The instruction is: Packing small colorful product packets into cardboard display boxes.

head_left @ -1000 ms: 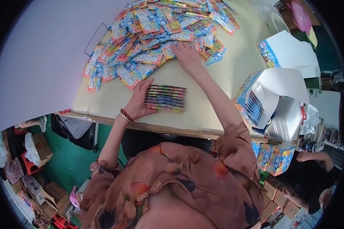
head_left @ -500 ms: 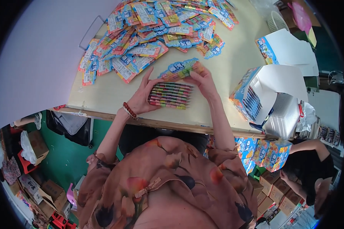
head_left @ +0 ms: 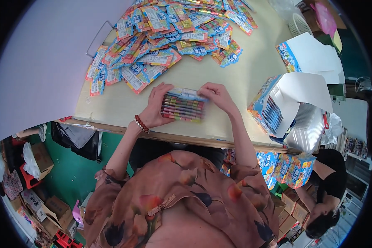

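A stack of candy blister packs [head_left: 182,110] stands on edge near the front of the table, its colourful pieces showing in rows. My left hand [head_left: 155,106] is wrapped round the left end of that stack, with thumb on the near side and fingers on the far side. At the stack's far side, my right hand [head_left: 217,97] pinches the right end of another candy blister pack [head_left: 187,92], which lies against the others. This pack is slightly blurred. Beyond both hands spreads a heap of loose candy blister packs [head_left: 153,58], some with their pale backs up.
To the right stands an opened display box [head_left: 258,97] holding several packs, with another open box [head_left: 291,58] behind it. A white basket [head_left: 298,25] sits at the far right. Filled boxes [head_left: 299,167] are below the table's right side, near a co-worker [head_left: 330,177].
My right hand has brought its blister pack down and toward me, against the far side of the stack in my left hand. The co-worker at the lower right has leaned differently.
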Demonstrator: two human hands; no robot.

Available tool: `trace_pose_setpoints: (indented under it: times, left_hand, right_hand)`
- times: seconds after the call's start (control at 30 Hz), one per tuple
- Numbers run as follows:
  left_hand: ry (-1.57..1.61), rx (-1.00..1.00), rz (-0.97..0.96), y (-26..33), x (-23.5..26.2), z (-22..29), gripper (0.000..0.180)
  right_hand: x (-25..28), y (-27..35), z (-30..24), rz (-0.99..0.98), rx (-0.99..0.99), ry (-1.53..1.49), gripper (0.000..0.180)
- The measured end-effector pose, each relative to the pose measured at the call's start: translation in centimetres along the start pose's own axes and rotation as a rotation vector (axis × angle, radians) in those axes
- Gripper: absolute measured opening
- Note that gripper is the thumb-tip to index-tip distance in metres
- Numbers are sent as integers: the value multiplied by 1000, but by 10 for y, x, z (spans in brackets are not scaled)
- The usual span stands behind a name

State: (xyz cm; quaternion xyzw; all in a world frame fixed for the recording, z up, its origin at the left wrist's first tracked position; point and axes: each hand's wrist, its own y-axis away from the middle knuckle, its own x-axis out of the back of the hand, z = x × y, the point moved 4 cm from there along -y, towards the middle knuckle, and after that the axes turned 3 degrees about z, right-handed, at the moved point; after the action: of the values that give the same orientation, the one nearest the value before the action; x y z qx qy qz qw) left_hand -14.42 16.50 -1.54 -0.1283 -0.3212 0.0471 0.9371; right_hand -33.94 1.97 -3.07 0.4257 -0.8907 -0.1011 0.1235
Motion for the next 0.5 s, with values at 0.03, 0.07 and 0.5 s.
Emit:
trace_pose_setpoints:
  times: [0.03,0.07,0.5]
  left_hand:
    - [240,59,-4,1,-1,-3,106]
    - [236,61,1,2,1,-5,106]
    - [183,62,-178,-20,2,-4,105]
  right_hand:
    - [-6,-3,-6,-41,-69,-2,20]
    - [-4,-10,-9,-47,-66,-1,20]
    - [64,-126,-81,410,812,1132,42]
